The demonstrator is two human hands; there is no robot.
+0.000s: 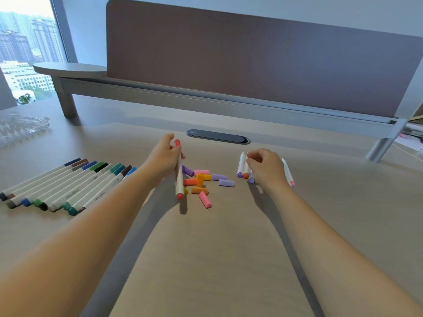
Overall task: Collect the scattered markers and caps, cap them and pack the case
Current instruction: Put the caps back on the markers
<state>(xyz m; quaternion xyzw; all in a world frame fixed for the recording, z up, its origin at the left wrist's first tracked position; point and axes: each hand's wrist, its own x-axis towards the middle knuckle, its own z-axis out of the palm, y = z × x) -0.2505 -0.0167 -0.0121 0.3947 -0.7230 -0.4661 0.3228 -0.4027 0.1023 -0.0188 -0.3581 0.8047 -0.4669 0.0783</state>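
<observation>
the left hand grips a red marker around its white barrel, fingers curled round it, holding it tilted above the counter with a red cap on each end. just to the right of that hand, partly under the marker, lies a heap of loose caps in purple, pink, orange and lilac, one orange cap standing upright among them (a yellow one peeks out behind the marker's lower end).

the right hand rests knuckles-up on a small bunch of uncapped markers, its fingers curled down onto their barrels; whether it actually pinches one i cannot tell. their coloured ends, purple, orange and lilac, point toward the person. just to the right of this hand lies a pink marker, touching or nearly touching the wrist.

well to the left of the left hand, beside the forearm, a row of capped markers lies side by side on the counter, in blues, greens, browns, grey and black. farther left and beyond it, near the counter's edge, sits a clear plastic case. ahead of both hands a dark oval cable port is set into the counter, and behind it rises a brownish divider panel.
</observation>
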